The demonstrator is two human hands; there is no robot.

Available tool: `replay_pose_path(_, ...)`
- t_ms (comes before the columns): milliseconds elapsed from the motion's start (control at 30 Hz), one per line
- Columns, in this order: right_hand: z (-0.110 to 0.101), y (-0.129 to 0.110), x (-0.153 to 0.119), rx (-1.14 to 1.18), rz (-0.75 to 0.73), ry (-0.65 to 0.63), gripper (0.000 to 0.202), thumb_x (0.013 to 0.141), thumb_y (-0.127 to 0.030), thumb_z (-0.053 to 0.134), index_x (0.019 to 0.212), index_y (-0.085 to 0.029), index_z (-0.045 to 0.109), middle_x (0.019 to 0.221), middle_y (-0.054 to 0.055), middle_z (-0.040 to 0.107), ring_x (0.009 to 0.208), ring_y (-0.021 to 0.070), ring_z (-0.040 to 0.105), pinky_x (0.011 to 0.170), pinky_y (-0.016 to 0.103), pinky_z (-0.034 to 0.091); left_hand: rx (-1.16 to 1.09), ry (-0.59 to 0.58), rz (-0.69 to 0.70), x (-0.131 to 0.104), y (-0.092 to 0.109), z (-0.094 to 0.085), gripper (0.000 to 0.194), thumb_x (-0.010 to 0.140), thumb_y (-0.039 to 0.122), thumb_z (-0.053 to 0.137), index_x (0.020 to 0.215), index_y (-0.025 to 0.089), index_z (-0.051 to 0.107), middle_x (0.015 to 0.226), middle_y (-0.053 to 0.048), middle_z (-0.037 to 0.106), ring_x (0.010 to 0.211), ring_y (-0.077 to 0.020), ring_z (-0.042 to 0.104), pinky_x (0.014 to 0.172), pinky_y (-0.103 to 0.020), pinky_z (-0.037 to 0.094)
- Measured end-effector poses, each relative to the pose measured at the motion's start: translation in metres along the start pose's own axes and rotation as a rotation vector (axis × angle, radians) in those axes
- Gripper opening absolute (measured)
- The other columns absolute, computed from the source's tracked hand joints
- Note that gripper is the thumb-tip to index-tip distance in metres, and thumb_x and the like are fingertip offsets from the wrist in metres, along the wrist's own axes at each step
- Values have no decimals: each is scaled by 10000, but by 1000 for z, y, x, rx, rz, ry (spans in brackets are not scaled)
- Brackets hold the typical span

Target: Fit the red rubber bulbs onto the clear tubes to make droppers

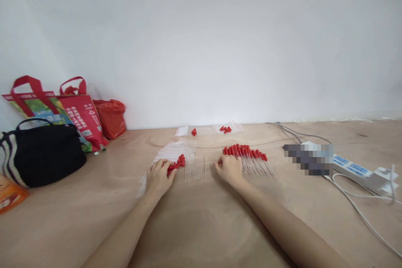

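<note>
My left hand (158, 176) rests on the table with its fingers bent and somewhat apart, touching a small pile of red caps (180, 161) beside a clear plastic bag (171, 149). Several thin clear tubes (195, 168) lie side by side between my hands. On the right, my right hand (229, 168) is curled at the left end of a row of red-capped clear tubes (251, 155); its fingers are closed together, and whatever they hold is too small or hidden to name.
Small bags with red caps (226, 129) lie near the wall. Shopping bags (83, 119) and a black bag (47, 155) stand at the left. A power strip (351, 168) with cables and a blurred dark object (306, 159) lie at the right.
</note>
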State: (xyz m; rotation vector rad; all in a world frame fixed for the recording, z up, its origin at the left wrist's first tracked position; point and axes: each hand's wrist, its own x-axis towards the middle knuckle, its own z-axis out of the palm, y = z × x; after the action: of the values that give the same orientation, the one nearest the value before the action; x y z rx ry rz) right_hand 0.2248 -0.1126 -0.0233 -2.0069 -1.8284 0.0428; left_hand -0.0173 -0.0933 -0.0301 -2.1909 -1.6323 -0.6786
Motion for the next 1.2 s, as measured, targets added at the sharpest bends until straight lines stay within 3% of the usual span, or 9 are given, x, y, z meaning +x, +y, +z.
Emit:
replay_pose_path(167, 11, -32, 8, -41, 89, -118, 352, 779, -375, 424, 906, -107, 615, 924, 161, 632, 898, 256, 558, 767, 376, 302, -45, -40, -1, 2, -1, 2, 150, 779, 240, 473, 880, 195, 575, 904, -54, 588, 841, -211, 542, 708, -318, 402)
replay_pose_path(367, 16, -40, 16, -37, 106, -175, 254, 742, -246, 452, 851, -129, 651, 922, 164, 642, 899, 270, 570, 750, 376, 331, -87, -56, -2, 4, -6, 8, 143, 789, 253, 486, 821, 174, 601, 870, -56, 595, 815, -205, 550, 692, -307, 416)
replay_pose_path(467, 16, -44, 16, -40, 111, -181, 266, 759, -234, 430, 857, -128, 652, 933, 169, 639, 901, 273, 571, 756, 388, 333, -98, -3, -14, 4, -6, 7, 110, 768, 266, 520, 778, 195, 604, 862, -35, 607, 800, -198, 554, 690, -304, 415)
replay_pose_path(667, 18, -51, 14, -27, 96, -190, 362, 794, -392, 402, 879, -141, 649, 938, 159, 639, 904, 273, 572, 782, 404, 328, -251, 140, -13, 5, -1, 0, 120, 774, 257, 482, 756, 188, 578, 778, -38, 630, 768, -199, 563, 694, -319, 426)
replay_pose_path(767, 19, -51, 13, -27, 97, -195, 335, 793, -358, 414, 876, -132, 646, 928, 164, 639, 907, 275, 572, 786, 406, 324, -440, 143, -29, 3, 8, -1, 138, 784, 255, 444, 784, 174, 555, 771, -41, 627, 733, -178, 579, 665, -302, 456)
replay_pose_path(967, 18, -48, 11, -15, 94, -167, 337, 820, -327, 368, 827, -132, 642, 896, 161, 644, 864, 267, 583, 780, 404, 320, -828, 8, -64, -13, 42, 8, 162, 793, 233, 434, 911, 168, 523, 826, -40, 623, 718, -140, 607, 637, -266, 497)
replay_pose_path(1100, 14, -39, 7, 0, 76, -100, 334, 842, -321, 341, 858, -116, 604, 874, 151, 641, 833, 245, 581, 783, 382, 309, -803, -55, 37, -18, 55, 11, 193, 799, 204, 428, 920, 159, 571, 842, -57, 598, 769, -149, 585, 669, -282, 488)
replay_pose_path(1200, 12, -17, -4, 155, -88, 23, 261, 852, -297, 348, 833, -144, 557, 817, 85, 637, 781, 186, 573, 738, 309, 318, -750, -60, 78, -19, 57, 7, 170, 799, 221, 443, 853, 156, 590, 791, -50, 582, 715, -143, 563, 614, -265, 473)
